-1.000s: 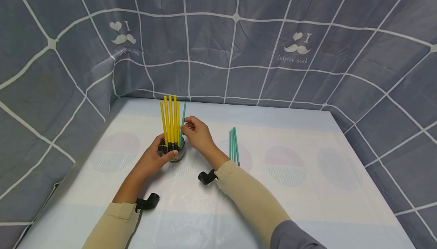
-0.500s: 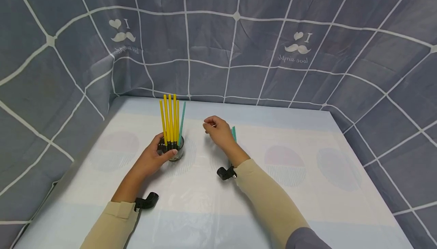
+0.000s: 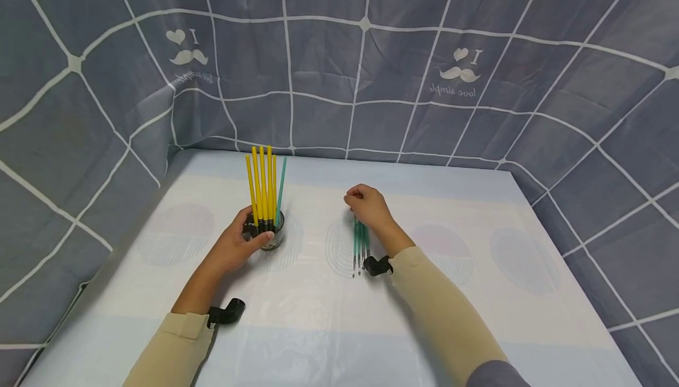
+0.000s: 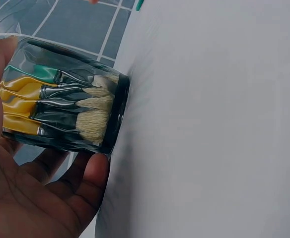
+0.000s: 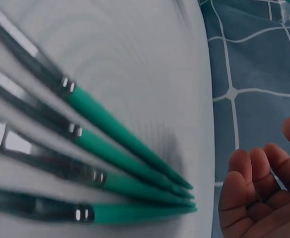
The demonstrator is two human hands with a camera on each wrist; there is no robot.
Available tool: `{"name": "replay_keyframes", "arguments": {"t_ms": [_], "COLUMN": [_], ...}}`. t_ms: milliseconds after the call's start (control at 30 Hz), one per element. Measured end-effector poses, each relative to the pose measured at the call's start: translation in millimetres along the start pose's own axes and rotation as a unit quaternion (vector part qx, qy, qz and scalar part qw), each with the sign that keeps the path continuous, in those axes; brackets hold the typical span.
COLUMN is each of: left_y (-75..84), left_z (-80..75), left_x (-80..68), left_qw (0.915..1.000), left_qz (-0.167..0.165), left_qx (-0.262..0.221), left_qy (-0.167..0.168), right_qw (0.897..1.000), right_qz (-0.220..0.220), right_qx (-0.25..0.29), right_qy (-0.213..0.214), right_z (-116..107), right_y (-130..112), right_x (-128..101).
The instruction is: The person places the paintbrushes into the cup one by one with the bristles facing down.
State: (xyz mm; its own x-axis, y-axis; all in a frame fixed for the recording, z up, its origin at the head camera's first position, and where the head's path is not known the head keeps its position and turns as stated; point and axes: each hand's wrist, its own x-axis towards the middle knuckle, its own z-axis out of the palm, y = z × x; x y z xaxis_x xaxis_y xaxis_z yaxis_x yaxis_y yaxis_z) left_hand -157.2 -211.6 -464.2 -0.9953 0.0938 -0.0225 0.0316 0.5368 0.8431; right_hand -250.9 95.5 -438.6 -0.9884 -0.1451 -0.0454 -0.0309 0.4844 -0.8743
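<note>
The right hand [image 3: 368,205] has travelled away from the glass jar [image 3: 273,236] over the past second, crossing to the right and coming to hover above the far tips of the green brushes [image 3: 360,244] lying side by side on the table [image 3: 477,316]; the jar and the other hand have stayed put. The right hand's fingers [image 5: 254,183] are loosely curled and, seen from the right wrist, sit just clear of the brush handles, holding nothing. The left hand [image 3: 237,244] grips the jar, thumb and fingers wrapped round its clear wall, keeping it upright on the table to the left of the loose brushes and well apart from them. Inside the jar stand several yellow brushes [image 3: 261,187] and a single green brush [image 3: 281,184], handles up; the left wrist view shows their pale bristles [image 4: 98,116] pressed against the jar's base. A grey grid-patterned cloth [image 3: 424,69] hangs behind and to both sides of the table.
</note>
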Motion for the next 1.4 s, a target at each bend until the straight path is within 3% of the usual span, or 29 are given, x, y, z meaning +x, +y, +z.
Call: {"name": "replay_keyframes", "arguments": {"t_ms": [133, 400, 600, 900, 1400], "left_y": [-0.9, 0.9, 1.7, 2.3, 3.3], "left_z": [1.0, 8.0, 5.0, 3.8, 1.3], "left_x": [0.5, 7.5, 6.4, 5.0, -0.1], "left_qw": [1.0, 0.9999, 1.0, 1.0, 0.9999], "left_qz": [0.001, 0.007, -0.004, -0.002, -0.014], "left_qx": [-0.001, -0.001, 0.005, 0.002, 0.007], "left_qy": [0.004, -0.011, -0.004, -0.003, 0.0], "right_qw": [1.0, 0.997, 0.992, 0.985, 0.977], "right_qz": [0.01, 0.048, 0.074, 0.051, 0.058], "right_qx": [0.001, -0.049, -0.099, -0.164, -0.204], "right_qy": [-0.001, 0.016, -0.005, -0.01, -0.01], "right_z": [-11, -33, -27, -21, -12], "right_y": [7, 27, 34, 36, 29], "right_x": [-3, -12, -10, -6, -3]}}
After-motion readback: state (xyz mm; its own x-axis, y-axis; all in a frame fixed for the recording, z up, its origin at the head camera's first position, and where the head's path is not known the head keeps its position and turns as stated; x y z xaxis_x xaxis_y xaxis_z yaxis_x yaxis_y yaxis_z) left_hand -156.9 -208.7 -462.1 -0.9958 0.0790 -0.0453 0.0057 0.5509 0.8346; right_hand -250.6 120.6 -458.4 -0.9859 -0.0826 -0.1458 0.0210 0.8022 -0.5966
